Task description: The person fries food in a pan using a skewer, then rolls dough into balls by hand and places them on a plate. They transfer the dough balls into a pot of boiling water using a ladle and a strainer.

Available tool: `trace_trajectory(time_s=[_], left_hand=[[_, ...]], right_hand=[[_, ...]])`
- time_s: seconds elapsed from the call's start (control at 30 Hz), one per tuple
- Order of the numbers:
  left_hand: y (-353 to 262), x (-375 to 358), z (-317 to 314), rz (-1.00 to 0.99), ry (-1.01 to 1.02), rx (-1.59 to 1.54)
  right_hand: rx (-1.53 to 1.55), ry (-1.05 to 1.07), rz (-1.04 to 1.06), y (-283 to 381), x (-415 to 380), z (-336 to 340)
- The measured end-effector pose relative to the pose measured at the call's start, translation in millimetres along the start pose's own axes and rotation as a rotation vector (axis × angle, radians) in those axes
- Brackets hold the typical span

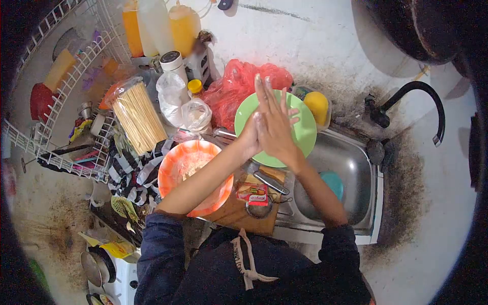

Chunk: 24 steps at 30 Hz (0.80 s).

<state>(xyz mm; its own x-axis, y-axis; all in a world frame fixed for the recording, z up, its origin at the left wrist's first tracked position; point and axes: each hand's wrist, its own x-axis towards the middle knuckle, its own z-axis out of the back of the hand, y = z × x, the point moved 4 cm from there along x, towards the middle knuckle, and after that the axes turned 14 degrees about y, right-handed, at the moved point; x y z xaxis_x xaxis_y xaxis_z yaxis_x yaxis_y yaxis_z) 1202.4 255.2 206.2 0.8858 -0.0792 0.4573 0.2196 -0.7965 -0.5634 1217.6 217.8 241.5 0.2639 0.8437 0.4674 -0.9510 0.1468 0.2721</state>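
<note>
My left hand [249, 133] and my right hand [277, 134] are pressed palm to palm above a light green plate [302, 134]. The right fingers point up and lie stretched out. Fingertips showing past its far side seem to be the left hand's. Whitish residue marks some fingertips. Whether anything lies between the palms is hidden. Below my left forearm is an orange-and-white bowl [170, 168] with a pale, doughy mixture [192, 169] in it, partly covered by the arm.
Right of the plate is a steel sink [351, 168] with a black faucet [437, 101]. A wooden board [234, 216] carries a red packet [252, 194] and a knife-like handle [271, 182]. Behind are a red plastic bag [229, 86], skewers [138, 117] and bottles [183, 28].
</note>
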Motion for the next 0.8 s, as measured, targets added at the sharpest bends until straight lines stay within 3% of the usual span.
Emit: trace_trajectory(time_s=[0.03,0.17,0.23,0.37,0.43,0.47,0.53,0.57,0.63,0.8], left_hand=[[0.9,0.2,-0.3,0.036,-0.026,0.067],[3.7,1.8,15.6,0.219,-0.100,-0.047],[0.0,1.8,14.9,0.436,-0.129,0.225],[-17.2,3.9,20.3,0.470,-0.127,0.336],[-23.3,5.1,32.4,0.541,-0.003,0.776],[-23.5,5.1,42.8,0.541,-0.003,0.774],[-20.6,9.7,52.6,0.433,0.242,1.183],[-17.1,10.6,57.0,0.435,0.247,1.181],[-17.9,12.8,47.3,0.258,0.424,1.568],[-25.7,5.4,28.8,0.294,0.441,1.729]], right_hand=[[-0.112,0.051,-0.048,-6.7,-0.9,1.9],[-0.080,0.145,-0.134,-38.0,-2.6,15.7],[0.178,0.158,-0.194,-60.3,-7.2,26.2],[0.253,0.184,-0.136,-81.6,-33.9,49.5],[0.127,0.357,-0.185,-82.3,-47.1,51.0],[0.127,0.359,-0.186,-82.3,-50.7,48.5],[-0.076,0.464,-0.124,-82.8,-59.5,37.4],[-0.077,0.463,-0.128,-83.3,-62.3,34.5],[-0.158,0.273,0.077,-74.7,-63.2,34.4],[-0.134,0.270,0.048,-83.8,-64.7,24.4]])
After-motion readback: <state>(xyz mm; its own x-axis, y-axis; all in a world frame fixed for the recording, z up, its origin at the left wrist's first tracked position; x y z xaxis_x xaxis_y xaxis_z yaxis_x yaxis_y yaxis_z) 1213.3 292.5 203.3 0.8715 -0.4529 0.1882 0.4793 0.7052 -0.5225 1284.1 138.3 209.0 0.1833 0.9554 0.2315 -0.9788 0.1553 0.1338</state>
